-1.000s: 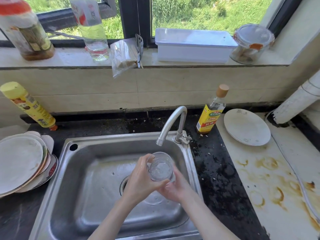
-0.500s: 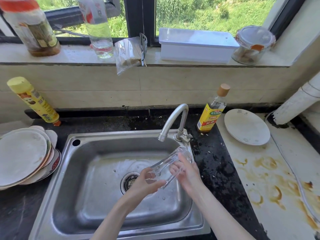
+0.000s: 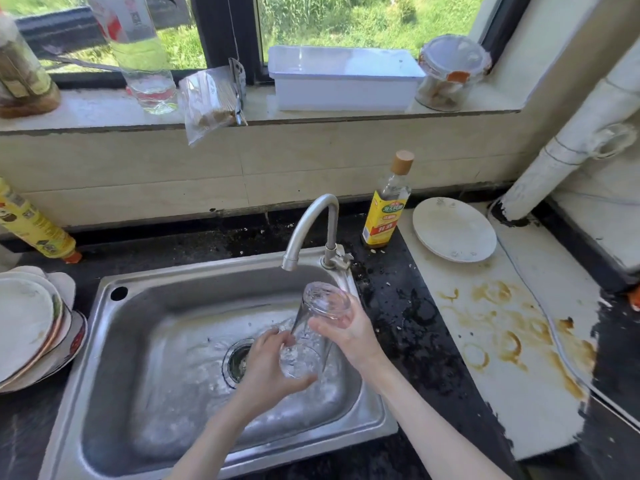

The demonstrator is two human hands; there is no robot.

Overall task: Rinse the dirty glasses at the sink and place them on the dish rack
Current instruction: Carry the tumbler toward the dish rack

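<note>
A clear drinking glass [image 3: 317, 320] is held upside down over the steel sink [image 3: 114, 344], base up and mouth toward the basin. My right hand [image 3: 349, 336] grips it near the base. My left hand [image 3: 268, 368] cups the mouth end from the left and below. Water spreads across the basin floor around the drain [image 3: 237, 362]. The faucet [image 3: 308, 230] arches just above the glass. No dish rack is in view.
Stacked plates [image 3: 31, 327] sit left of the sink with a yellow bottle [image 3: 33, 225] behind them. A sauce bottle [image 3: 388, 206] and white plate [image 3: 453, 228] stand to the right on a stained counter [image 3: 502, 341]. Bottles, a white box [image 3: 343, 77] and a jar [image 3: 450, 72] line the sill.
The glass went from upright under the faucet, through a tilt, to upside down. Water now spills into the basin.
</note>
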